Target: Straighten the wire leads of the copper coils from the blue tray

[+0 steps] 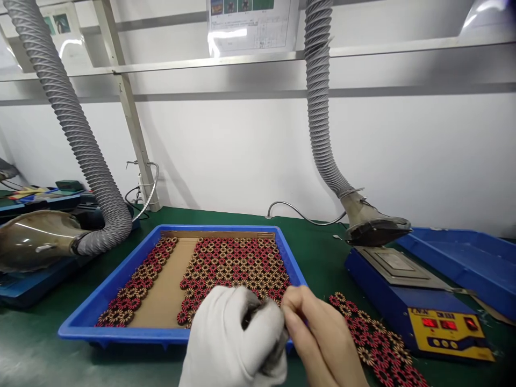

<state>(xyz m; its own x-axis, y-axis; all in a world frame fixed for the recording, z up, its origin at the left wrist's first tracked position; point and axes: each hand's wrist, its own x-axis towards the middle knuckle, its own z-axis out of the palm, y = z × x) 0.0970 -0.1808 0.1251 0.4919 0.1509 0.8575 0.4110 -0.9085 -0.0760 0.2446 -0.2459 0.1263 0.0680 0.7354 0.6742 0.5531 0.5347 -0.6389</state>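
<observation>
My left hand (236,344), in a white glove with dark-stained fingertips, is closed at the bottom centre. A dark gap shows between its thumb and fingers, and whatever lies inside is hidden. Against it, my bare right hand (318,336) pinches thumb and forefinger together at the glove's fingertips; the pinched thing is too small to name. Just beyond both hands stands a blue tray (161,336) lined with cardboard. Rows of small flower-shaped wound cores (237,263), red and copper-coloured, lie flat in it. More such cores (374,338) lie on the green table right of my right hand.
At right sits a blue heating unit (447,325) with a yellow panel and lit red displays. A fume hose (320,107) ends in a hood above it; another hose (92,156) hangs at left. A second blue tray (463,252) lies behind the unit.
</observation>
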